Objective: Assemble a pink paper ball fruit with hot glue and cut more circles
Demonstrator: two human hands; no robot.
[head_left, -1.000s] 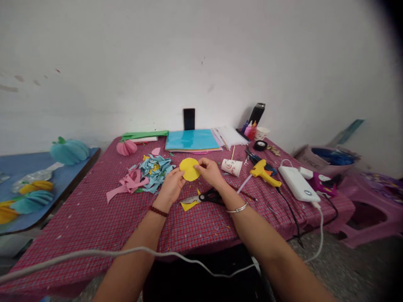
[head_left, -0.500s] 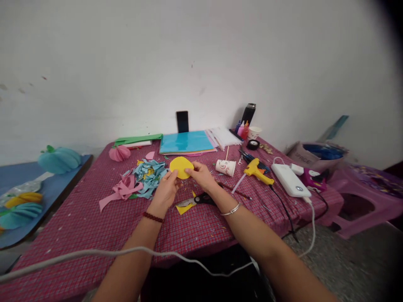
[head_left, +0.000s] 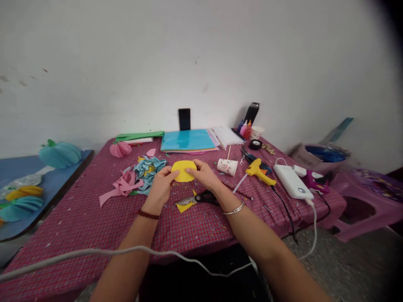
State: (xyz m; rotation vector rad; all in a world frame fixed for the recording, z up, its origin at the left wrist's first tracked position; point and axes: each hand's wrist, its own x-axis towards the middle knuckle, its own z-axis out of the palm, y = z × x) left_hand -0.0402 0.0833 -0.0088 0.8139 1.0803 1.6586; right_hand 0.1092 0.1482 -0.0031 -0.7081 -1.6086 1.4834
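Both hands hold a yellow paper circle above the red checked tablecloth. My left hand pinches its left edge and my right hand pinches its right edge, so the circle bends a little between them. Black-handled scissors lie on the cloth just under my right wrist, on top of a yellow paper scrap. A heap of blue and pink paper strips lies to the left of my left hand.
A paper cup on its side, a yellow glue gun and a white power bank lie to the right. Coloured paper sheets, a phone, a flask and paint bottles stand by the wall. A white cable crosses in front.
The yellow circle has tipped from nearly facing me to flatter and bent between both hands. My hands stay over the same spot; the view shifted slightly.
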